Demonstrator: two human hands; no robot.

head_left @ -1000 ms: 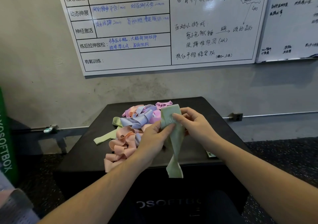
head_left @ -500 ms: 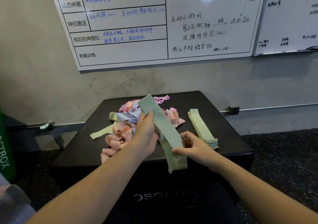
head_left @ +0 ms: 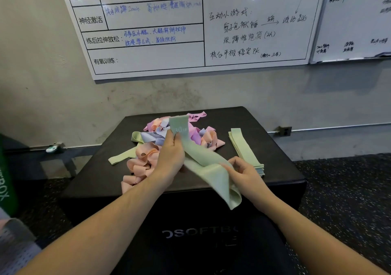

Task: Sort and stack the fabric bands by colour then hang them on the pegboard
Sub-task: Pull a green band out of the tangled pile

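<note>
Two bare hands work over a black soft plyo box (head_left: 88,181) that fills the lower middle of the frame. At the far left edge a green panel (head_left: 6,181) with white lettering stands upright. On the box top, left of centre, a single light green band (head_left: 122,157) lies flat, its inner end tucked under a tangled heap of bands (head_left: 148,158) in peach, lilac and pink. The left hand (head_left: 170,158) is raised over that heap, thumb and fingers pinching the upper end of a mint green band (head_left: 203,158) printed with "30". This band runs diagonally down toward the lower right, where the right hand (head_left: 243,174) pinches its long edge between thumb and curled fingers; the loose tail droops past the box's front edge. Just right of the right hand, a neat stack of green bands (head_left: 243,148) lies flat near the box's right side. Above, across the top of the frame, a whiteboard (head_left: 148,59) with handwritten notes hangs on the grey wall, and a second whiteboard (head_left: 355,21) sits at the upper right.
</note>
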